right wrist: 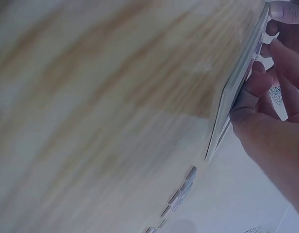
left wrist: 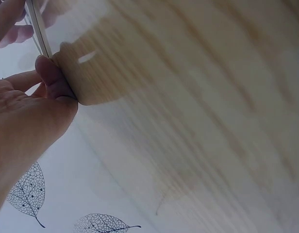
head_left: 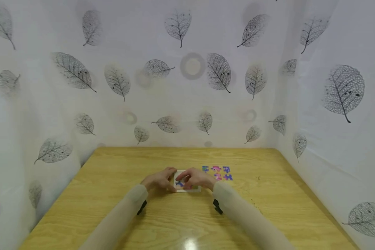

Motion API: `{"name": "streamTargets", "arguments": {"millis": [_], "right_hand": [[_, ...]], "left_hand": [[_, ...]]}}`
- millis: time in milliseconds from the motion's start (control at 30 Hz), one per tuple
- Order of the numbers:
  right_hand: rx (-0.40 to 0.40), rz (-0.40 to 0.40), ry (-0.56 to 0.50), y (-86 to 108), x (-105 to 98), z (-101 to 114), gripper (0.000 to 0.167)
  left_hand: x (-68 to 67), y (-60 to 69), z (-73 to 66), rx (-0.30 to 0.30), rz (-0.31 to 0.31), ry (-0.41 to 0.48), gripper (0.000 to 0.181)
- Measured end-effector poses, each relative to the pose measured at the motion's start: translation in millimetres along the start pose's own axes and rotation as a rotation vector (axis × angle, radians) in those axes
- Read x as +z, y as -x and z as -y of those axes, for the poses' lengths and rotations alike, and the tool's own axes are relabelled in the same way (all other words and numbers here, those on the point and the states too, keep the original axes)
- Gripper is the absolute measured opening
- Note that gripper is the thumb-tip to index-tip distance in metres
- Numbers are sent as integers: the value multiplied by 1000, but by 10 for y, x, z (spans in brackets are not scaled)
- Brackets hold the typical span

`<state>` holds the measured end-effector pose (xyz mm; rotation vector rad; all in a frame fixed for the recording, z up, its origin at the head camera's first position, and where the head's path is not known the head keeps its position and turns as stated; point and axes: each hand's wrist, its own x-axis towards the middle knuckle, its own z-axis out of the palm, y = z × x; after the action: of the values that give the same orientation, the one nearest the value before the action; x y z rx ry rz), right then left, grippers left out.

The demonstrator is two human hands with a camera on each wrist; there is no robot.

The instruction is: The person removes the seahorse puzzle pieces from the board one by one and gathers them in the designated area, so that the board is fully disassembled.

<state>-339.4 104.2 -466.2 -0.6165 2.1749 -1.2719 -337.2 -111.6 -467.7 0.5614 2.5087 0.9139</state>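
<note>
A small white-edged puzzle tray (head_left: 187, 190) lies on the wooden table, with a few coloured jigsaw pieces (head_left: 179, 184) visible inside. My left hand (head_left: 159, 180) holds the tray's left side, its thumb at the near corner and its fingers at the far one. The left wrist view shows the thumb (left wrist: 55, 80) against the tray's thin edge. Above the tray, my right hand (head_left: 197, 178) reaches in from the right, thumb and forefinger spread over the pieces. Its fingers touch the tray area in the right wrist view; no piece shows between them. Part of the puzzle is hidden beneath this hand.
Several loose jigsaw pieces (head_left: 226, 169), pink, blue and purple, lie in two rows just right of the tray, partly behind the right hand. A white leaf-printed curtain (head_left: 187, 100) encloses the table (head_left: 268, 208) at the back and sides.
</note>
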Motion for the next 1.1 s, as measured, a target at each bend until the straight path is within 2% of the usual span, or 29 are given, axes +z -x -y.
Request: {"name": "streamTargets", "arguments": {"millis": [333, 567, 1100], "right_hand": [[24, -10, 73, 3, -27, 32, 38], [27, -7, 73, -9, -12, 24, 40], [53, -7, 76, -37, 35, 67, 49]], "left_hand": [[-22, -9, -42, 6, 5, 10, 91], [-23, -13, -10, 1, 14, -24, 92], [-10, -14, 28, -11, 4, -10, 92]]}}
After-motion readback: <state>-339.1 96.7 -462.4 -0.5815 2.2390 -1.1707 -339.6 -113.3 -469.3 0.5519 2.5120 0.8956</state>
